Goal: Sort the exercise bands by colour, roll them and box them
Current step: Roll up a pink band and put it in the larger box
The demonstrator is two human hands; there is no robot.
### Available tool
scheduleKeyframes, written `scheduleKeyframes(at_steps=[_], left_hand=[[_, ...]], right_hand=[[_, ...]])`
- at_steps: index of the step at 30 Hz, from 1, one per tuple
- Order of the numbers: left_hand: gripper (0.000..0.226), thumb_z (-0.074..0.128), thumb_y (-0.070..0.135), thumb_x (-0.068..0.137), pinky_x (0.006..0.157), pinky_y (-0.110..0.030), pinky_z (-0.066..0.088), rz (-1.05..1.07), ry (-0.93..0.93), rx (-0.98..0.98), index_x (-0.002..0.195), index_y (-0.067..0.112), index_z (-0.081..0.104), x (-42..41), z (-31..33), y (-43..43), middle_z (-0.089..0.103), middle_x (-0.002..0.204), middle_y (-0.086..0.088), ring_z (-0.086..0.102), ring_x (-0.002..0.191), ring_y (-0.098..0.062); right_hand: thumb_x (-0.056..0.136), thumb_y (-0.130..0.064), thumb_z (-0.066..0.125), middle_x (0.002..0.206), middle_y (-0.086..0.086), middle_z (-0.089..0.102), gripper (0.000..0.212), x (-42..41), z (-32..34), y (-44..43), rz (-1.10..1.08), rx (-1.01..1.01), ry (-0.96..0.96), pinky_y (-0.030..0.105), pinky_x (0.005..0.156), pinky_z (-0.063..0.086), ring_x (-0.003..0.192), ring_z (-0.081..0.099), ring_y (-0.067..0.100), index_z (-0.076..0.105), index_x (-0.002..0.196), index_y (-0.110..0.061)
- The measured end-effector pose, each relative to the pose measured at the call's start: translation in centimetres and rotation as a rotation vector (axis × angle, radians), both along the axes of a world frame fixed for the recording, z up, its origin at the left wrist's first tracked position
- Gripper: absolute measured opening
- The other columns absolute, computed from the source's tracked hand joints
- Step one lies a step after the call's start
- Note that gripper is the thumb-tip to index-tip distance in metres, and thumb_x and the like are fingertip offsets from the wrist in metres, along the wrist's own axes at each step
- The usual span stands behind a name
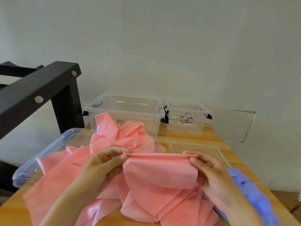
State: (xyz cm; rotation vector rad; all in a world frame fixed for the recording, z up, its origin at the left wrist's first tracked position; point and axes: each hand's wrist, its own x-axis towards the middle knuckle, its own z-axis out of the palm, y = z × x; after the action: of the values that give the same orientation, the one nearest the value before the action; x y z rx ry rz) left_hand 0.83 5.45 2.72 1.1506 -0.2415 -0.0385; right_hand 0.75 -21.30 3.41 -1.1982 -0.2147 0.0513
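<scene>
Pink band [160,170] is held above the tabletop's [192,136] near edge, its folded top edge lying crosswise, left hand [104,163] pinching one end and right hand [210,168] the other (equally near)

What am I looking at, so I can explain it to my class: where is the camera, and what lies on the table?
No machine here: a person works with bare hands, filmed by one camera worn on the head, looking forward and down. The left hand and right hand each pinch one end of a folded edge of a pink band, whose rest lies crumpled on the wooden table. Purple-blue bands lie by the right wrist. At the back stand two clear boxes, a larger box and a smaller box, both open. Two clear lids lie flat, a left lid and a right lid.
</scene>
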Motion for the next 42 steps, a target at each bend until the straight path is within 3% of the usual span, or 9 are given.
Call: scheduleKeyframes(at_steps=[8, 11, 13, 15, 17, 21, 31, 36, 42], left_hand=[[0.057, 0.095, 0.044, 0.039, 0.063, -0.022, 0.056, 0.019, -0.062, 0.052, 0.075, 0.004, 0.076, 0.0, 0.0, 0.2, 0.069, 0.08, -0.01, 0.067, 0.071, -0.015], [0.029, 0.09, 0.029, 0.058, 0.063, -0.018, 0.053, 0.155, -0.111, 0.228, 0.07, 0.007, 0.077, -0.2, 0.4, -0.4, 0.072, 0.079, -0.009, 0.067, 0.074, -0.013], [0.003, 0.078, 0.004, 0.073, 0.064, -0.015, 0.052, 0.256, -0.157, 0.358, 0.071, 0.006, 0.077, 0.0, 0.7, -0.9, 0.073, 0.077, -0.008, 0.068, 0.072, -0.011], [0.015, 0.072, -0.008, 0.076, 0.065, -0.013, 0.052, 0.321, -0.203, 0.465, 0.076, 0.007, 0.076, 0.3, 1.0, -1.0, 0.074, 0.077, -0.006, 0.068, 0.07, -0.009], [0.02, 0.072, -0.01, 0.076, 0.067, -0.015, 0.054, 0.341, -0.254, 0.512, 0.083, 0.009, 0.074, 0.5, 1.9, -0.9, 0.073, 0.075, -0.007, 0.068, 0.068, -0.011], [0.026, 0.075, -0.004, 0.075, 0.072, -0.018, 0.056, 0.398, -0.377, 0.565, 0.089, 0.018, 0.073, 0.9, 6.1, -0.8, 0.074, 0.078, -0.004, 0.07, 0.071, -0.012], [0.014, 0.06, 0.0, 0.092, 0.066, -0.02, 0.048, 0.339, -0.699, 0.498, 0.084, 0.011, 0.06, -3.8, 20.8, -1.5, 0.063, 0.072, -0.006, 0.057, 0.065, -0.01], [0.021, 0.059, 0.003, 0.092, 0.064, -0.021, 0.043, 0.351, -0.762, 0.486, 0.082, 0.021, 0.059, -5.2, 26.5, -1.8, 0.057, 0.069, -0.001, 0.051, 0.063, -0.011], [0.013, 0.058, -0.005, 0.091, 0.06, -0.019, 0.05, 0.369, -0.841, 0.485, 0.083, 0.004, 0.061, -8.0, 32.4, -2.1, 0.055, 0.064, -0.009, 0.054, 0.061, -0.013]], right_hand=[[0.041, -0.034, 0.094, 0.075, 0.003, 0.07, 0.043, 0.1, -0.2, -0.2, -0.004, -0.049, -0.017, 0.018, 0.056, 0.051, 0.065, 0.063, 0.011, 0.078, 0.074, -0.011], [0.041, -0.052, 0.09, 0.075, 0.004, 0.07, 0.053, 0.1, 0.0, 0.1, -0.065, -0.176, -0.075, 0.018, 0.061, 0.052, 0.069, 0.064, 0.011, 0.077, 0.076, -0.013], [0.056, -0.041, 0.087, 0.077, 0.005, 0.07, 0.031, 0.3, 0.0, 0.3, -0.175, -0.307, -0.107, 0.017, 0.067, 0.051, 0.076, 0.062, 0.013, 0.077, 0.076, -0.018], [0.077, -0.014, 0.078, 0.078, 0.007, 0.07, 0.008, 0.4, 0.4, 0.5, -0.243, -0.41, -0.153, 0.016, 0.067, 0.049, 0.076, 0.061, 0.014, 0.077, 0.078, -0.022], [0.084, 0.002, 0.069, 0.08, 0.006, 0.073, 0.025, 0.6, 0.8, 0.4, -0.265, -0.458, -0.184, 0.016, 0.067, 0.05, 0.074, 0.065, 0.012, 0.076, 0.087, -0.022], [0.086, 0.001, 0.067, 0.081, 0.0, 0.075, 0.027, 0.4, 4.4, 0.5, -0.354, -0.54, -0.3, 0.018, 0.071, 0.05, 0.074, 0.065, 0.007, 0.071, 0.095, -0.024], [0.091, 0.001, 0.059, 0.064, 0.005, 0.068, 0.023, -4.5, 18.7, 0.6, -0.476, -0.457, -0.569, 0.023, 0.062, 0.051, 0.061, 0.063, 0.012, 0.061, 0.076, -0.015], [0.086, 0.015, 0.058, 0.046, 0.004, 0.062, 0.033, -6.5, 26.0, 1.4, -0.519, -0.454, -0.66, 0.009, 0.043, 0.041, 0.038, 0.053, 0.004, 0.059, 0.065, -0.011], [0.092, -0.003, 0.059, 0.063, -0.001, 0.063, 0.01, -8.2, 28.7, 0.6, -0.429, -0.31, -0.697, 0.031, 0.068, 0.05, 0.065, 0.06, 0.014, 0.06, 0.084, -0.008]])
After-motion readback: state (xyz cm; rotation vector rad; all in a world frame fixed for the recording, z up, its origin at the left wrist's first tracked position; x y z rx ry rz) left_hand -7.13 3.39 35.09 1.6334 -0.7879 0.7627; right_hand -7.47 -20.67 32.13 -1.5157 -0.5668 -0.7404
